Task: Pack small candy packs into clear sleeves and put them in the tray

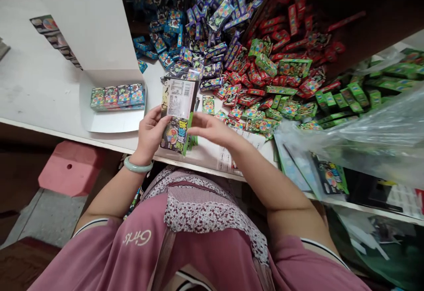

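Note:
My left hand wears a pale green bangle and is closed on the left edge of a flat printed pouch, thumb on its front. The pouch is black and green, with coloured lettering and a white label with a barcode on its upper part. My right hand is at the pouch's right edge, thumb and fingers apart; some fingertips are hidden, and I cannot tell how firmly they touch. Just left of my hands stands an open white box, with a row of small colourful candy boxes inside.
Heaps of small blue boxes, purple boxes, red boxes and green boxes cover the back of the white table. Clear plastic lies at right, near another printed pouch. A pink stool stands below left.

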`<state>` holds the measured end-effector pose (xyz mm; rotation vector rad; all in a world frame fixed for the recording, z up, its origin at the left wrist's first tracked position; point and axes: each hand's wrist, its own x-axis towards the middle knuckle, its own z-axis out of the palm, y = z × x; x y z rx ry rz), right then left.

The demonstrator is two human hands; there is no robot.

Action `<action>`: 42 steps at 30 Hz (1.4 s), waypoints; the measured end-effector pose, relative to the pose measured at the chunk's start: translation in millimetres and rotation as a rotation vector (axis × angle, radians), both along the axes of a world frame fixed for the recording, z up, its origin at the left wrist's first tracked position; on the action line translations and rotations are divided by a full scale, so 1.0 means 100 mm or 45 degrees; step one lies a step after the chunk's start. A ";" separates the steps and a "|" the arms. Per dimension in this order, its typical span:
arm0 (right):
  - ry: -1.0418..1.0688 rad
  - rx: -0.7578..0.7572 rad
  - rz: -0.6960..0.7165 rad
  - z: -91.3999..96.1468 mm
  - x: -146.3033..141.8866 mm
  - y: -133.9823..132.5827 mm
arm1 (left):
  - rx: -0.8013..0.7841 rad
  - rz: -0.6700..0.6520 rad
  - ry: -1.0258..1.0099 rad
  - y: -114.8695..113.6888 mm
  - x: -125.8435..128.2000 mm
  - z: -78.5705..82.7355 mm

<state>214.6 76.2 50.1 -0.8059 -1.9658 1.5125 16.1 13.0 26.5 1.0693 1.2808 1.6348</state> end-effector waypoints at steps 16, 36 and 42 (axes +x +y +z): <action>0.002 -0.560 -0.237 -0.34 0.28 -0.52 | -0.246 -0.258 -0.451 -0.12 0.21 -0.22; 0.115 -0.231 -0.387 0.01 0.36 -0.64 | -0.021 -0.462 -0.041 -0.44 0.20 -0.05; -0.039 -0.046 -0.369 0.20 0.39 -0.59 | 0.021 -0.186 0.221 -0.46 0.25 0.11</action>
